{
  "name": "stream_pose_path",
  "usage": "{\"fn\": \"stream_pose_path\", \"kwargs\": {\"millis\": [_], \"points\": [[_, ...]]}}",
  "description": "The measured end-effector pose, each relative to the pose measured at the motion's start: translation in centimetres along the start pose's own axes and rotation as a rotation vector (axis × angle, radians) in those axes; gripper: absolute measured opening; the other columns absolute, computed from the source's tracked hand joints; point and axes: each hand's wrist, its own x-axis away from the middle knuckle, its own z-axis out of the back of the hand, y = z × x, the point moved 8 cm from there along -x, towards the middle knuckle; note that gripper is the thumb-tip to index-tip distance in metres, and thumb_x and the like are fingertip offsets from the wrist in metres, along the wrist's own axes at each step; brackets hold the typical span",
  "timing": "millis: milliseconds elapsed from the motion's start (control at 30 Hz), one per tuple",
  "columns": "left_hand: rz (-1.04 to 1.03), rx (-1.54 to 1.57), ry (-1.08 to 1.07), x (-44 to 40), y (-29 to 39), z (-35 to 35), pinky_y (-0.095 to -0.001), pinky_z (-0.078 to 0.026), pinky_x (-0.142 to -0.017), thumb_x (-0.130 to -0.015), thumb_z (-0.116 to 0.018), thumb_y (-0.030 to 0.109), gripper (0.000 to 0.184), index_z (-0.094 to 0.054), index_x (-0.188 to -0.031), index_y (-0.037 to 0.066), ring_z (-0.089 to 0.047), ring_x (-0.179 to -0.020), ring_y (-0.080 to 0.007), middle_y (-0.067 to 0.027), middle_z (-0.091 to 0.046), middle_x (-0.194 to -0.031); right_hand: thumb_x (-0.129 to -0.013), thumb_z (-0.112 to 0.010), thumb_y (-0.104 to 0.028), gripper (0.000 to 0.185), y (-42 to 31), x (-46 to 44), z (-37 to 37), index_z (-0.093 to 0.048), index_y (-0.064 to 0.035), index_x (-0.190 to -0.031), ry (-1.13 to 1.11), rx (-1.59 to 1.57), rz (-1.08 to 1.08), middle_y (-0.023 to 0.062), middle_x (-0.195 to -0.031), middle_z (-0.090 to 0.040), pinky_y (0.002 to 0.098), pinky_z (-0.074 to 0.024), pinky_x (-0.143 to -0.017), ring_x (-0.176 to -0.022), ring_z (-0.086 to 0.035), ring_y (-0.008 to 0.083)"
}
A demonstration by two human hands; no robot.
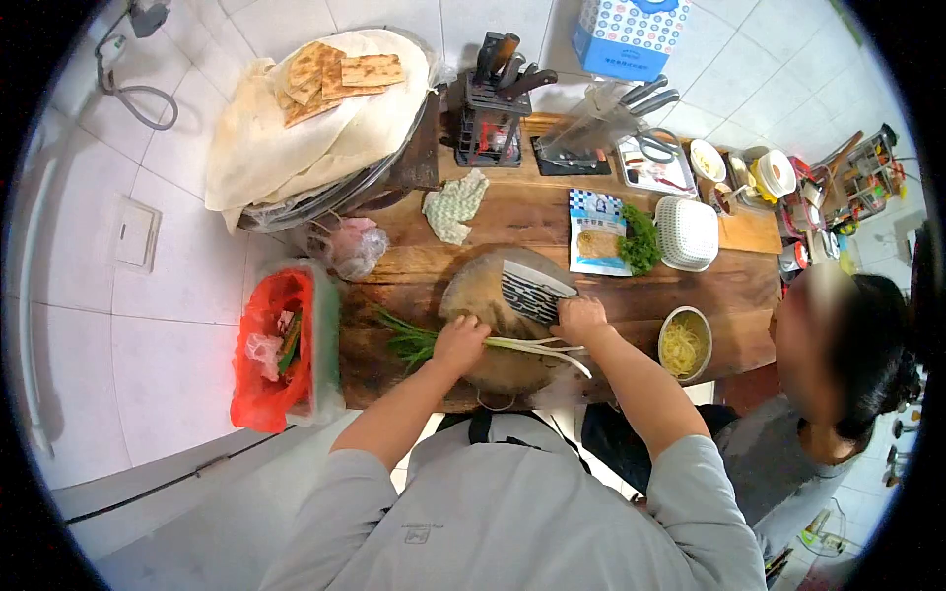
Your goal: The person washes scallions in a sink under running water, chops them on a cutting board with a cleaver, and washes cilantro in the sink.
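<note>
My left hand point(462, 342) is closed around a bunch of green onions point(537, 345) on the round wooden chopping board point(471, 286). Their green tops point(406, 338) stick out to the left, and the white stalks run right past the board's edge. My right hand point(580, 320) grips a cleaver point(535, 290) by its handle, which the fingers hide. The broad patterned blade lies over the upper right of the board, above the stalks and apart from them.
A red-lined bin point(254, 387) stands left. Behind are flatbreads point(372, 69), a cloth point(455, 205), a knife rack point(490, 123), a food packet point(597, 251), leafy greens point(641, 241) and a white basket point(687, 232). A bowl of yellow shreds point(684, 345) sits right, beside another person point(788, 463).
</note>
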Motion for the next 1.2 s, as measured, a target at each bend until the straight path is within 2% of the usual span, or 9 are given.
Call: {"fn": "stream_pose_path", "kwargs": {"millis": [200,433,467,600,733,867,933,1033,1200], "points": [[0.114,-0.041,-0.054,1.0,-1.4,0.6,-0.0433,-0.047,-0.082,-0.077,-0.061,0.017,0.021,-0.057,-0.097,0.010,-0.053,-0.099,-0.0321,-0.0113,-0.054,-0.098,-0.080,-0.062,-0.041,0.047,-0.4,-2.1,-0.7,-0.060,-0.0049,-0.109,-0.064,0.066,0.001,0.0146,-0.110,-0.061,0.0406,-0.0434,-0.093,-0.103,-0.059,0.0290],[0.282,-0.043,0.067,0.2,-4.8,2.1,-0.0447,-0.048,-0.083,-0.079,-0.058,0.015,0.023,-0.055,-0.100,0.007,-0.054,-0.099,-0.0341,-0.0144,-0.053,-0.101,-0.080,-0.061,-0.037,0.047,2.2,-1.9,7.8,-0.052,-0.0022,-0.111,0.412,0.015,-0.079,0.0170,-0.109,-0.059,0.0405,-0.0428,-0.093,-0.107,-0.056,0.0294],[0.294,-0.040,0.081,-0.3,-5.1,1.9,-0.0447,-0.048,-0.084,-0.079,-0.058,0.014,0.025,-0.055,-0.102,0.006,-0.054,-0.100,-0.0345,-0.0150,-0.052,-0.104,-0.079,-0.063,-0.033,0.045,3.2,-2.1,8.3,-0.050,-0.0011,-0.108,0.533,-0.065,-0.081,0.0201,-0.109,-0.058,0.0437,-0.0460,-0.086,-0.099,-0.059,0.0336],[0.313,-0.003,0.006,-3.0,-3.5,1.6,-0.0443,-0.046,-0.087,-0.080,-0.061,0.017,0.032,-0.054,-0.109,0.006,-0.053,-0.104,-0.0338,-0.0145,-0.052,-0.108,-0.078,-0.065,-0.021,0.045,3.9,0.0,9.0,-0.041,-0.0014,-0.110,0.597,-0.519,-0.017,0.0271,-0.095,-0.060,0.0507,-0.0474,-0.073,-0.084,-0.059,0.0454],[0.294,0.091,0.026,-2.9,0.2,2.7,-0.0437,-0.044,-0.090,-0.082,-0.063,0.033,0.040,-0.056,-0.111,0.005,-0.050,-0.108,-0.0319,-0.0145,-0.052,-0.109,-0.081,-0.061,-0.019,0.043,1.2,3.1,6.3,-0.038,-0.0015,-0.113,0.493,-0.653,0.038,0.0295,-0.093,-0.060,0.0510,-0.0462,-0.079,-0.089,-0.058,0.0464],[0.319,0.050,0.134,-0.6,-1.3,3.4,-0.0431,-0.042,-0.089,-0.081,-0.062,0.036,0.040,-0.058,-0.109,0.006,-0.050,-0.106,-0.0318,-0.0139,-0.053,-0.108,-0.089,-0.054,-0.031,0.046,-2.0,5.5,2.4,-0.044,0.0047,-0.117,0.392,-0.891,0.061,0.0325,-0.102,-0.058,0.0469,-0.0450,-0.084,-0.095,-0.056,0.0468],[0.343,0.093,0.157,0.5,-2.3,3.1,-0.0430,-0.042,-0.089,-0.081,-0.062,0.034,0.038,-0.059,-0.108,0.007,-0.050,-0.105,-0.0312,-0.0130,-0.054,-0.107,-0.092,-0.049,-0.036,0.048,-3.4,6.4,1.2,-0.049,0.0064,-0.114,0.388,-0.910,0.078,0.0318,-0.104,-0.058,0.0459,-0.0443,-0.086,-0.097,-0.056,0.0463],[0.369,0.092,0.133,1.0,-3.0,2.5,-0.0427,-0.042,-0.088,-0.081,-0.062,0.032,0.036,-0.060,-0.108,0.008,-0.051,-0.103,-0.0306,-0.0118,-0.054,-0.105,-0.095,-0.041,-0.039,0.050,-5.0,7.8,0.1,-0.053,0.0068,-0.112,0.159,-0.978,0.019,0.0309,-0.105,-0.058,0.0453,-0.0433,-0.087,-0.101,-0.055,0.0448],[0.346,0.060,0.097,1.4,-2.7,1.4,-0.0426,-0.043,-0.087,-0.081,-0.064,0.029,0.035,-0.060,-0.109,0.008,-0.053,-0.099,-0.0325,-0.0135,-0.054,-0.104,-0.095,-0.040,-0.041,0.052,-5.8,8.1,-0.6,-0.053,0.0056,-0.113,0.198,-0.910,0.027,0.0314,-0.107,-0.057,0.0458,-0.0431,-0.089,-0.105,-0.053,0.0443]]}}
